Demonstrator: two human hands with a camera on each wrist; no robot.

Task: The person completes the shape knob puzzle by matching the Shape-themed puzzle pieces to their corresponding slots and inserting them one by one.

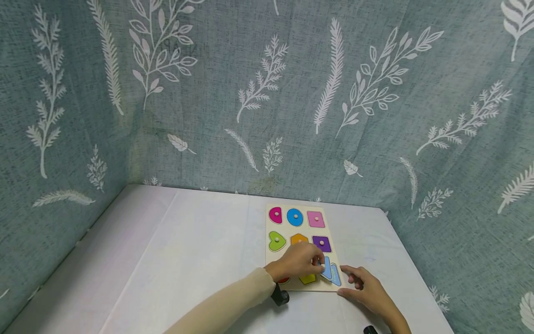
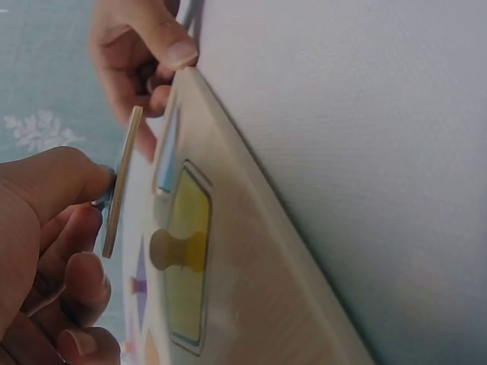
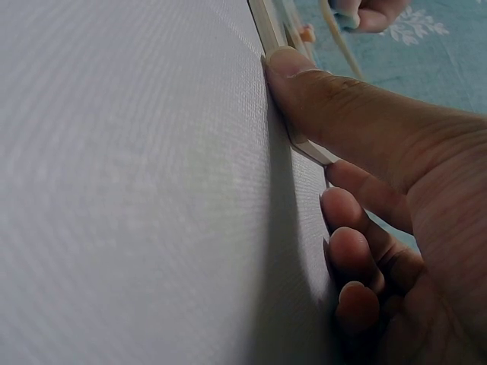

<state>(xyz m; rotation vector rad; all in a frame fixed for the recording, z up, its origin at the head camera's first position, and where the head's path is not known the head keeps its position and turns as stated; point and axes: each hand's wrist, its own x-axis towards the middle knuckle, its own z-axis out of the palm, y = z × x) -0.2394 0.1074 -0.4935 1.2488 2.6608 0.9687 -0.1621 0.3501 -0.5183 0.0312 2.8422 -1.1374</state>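
My left hand pinches the small knob of a light blue puzzle piece. In the left wrist view the flat wooden piece is tilted on edge, raised off the puzzle board. Close beside it in the head view lies a light blue recess at the board's near right corner. That corner is gripped by my right hand, with the thumb on the near edge and the index finger at the right side. A yellow knobbed piece sits in its slot under the left hand.
Other knobbed shapes fill the board: a green heart, a blue circle, a pink square and a purple square. A white-covered table bears the board. Leaf-patterned cloth hangs behind and at both sides.
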